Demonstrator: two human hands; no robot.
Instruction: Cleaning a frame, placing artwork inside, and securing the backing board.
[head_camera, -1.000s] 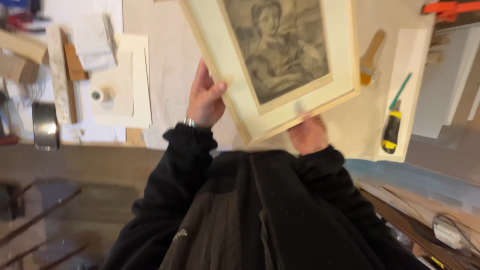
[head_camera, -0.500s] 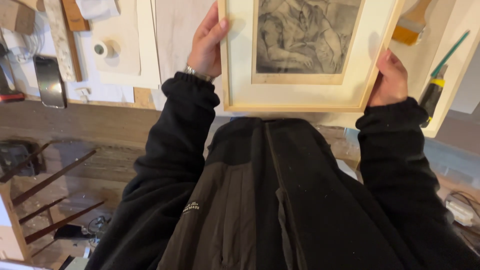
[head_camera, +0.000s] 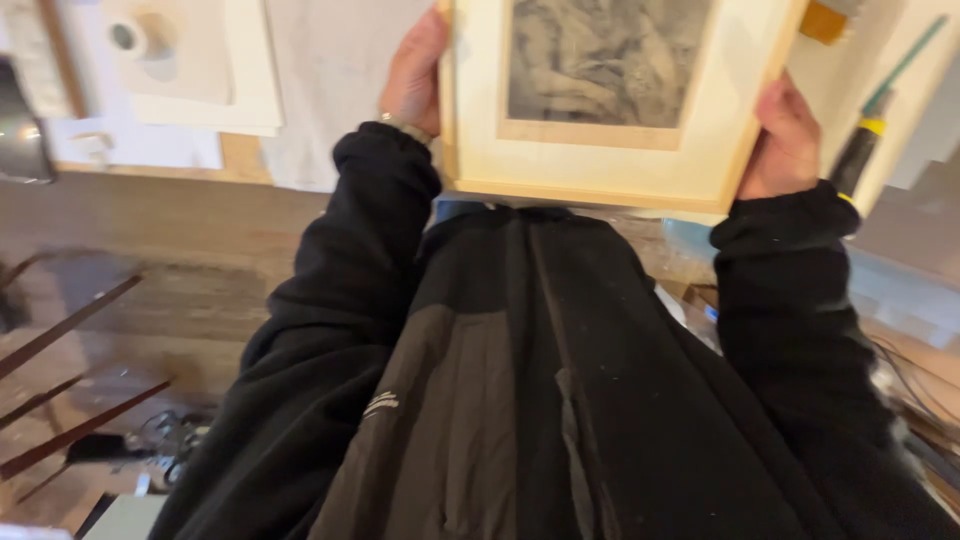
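i keep my left hand (head_camera: 415, 75) and right hand (head_camera: 785, 140) clamped on opposite edges of the framed print (head_camera: 610, 100), top centre, holding it level.

The picture frame (head_camera: 600, 190) is pale, smooth wood with a matt cream paper border. The jacket (head_camera: 520, 400) is soft black cloth. The table (head_camera: 240, 160) edge is bare wood.
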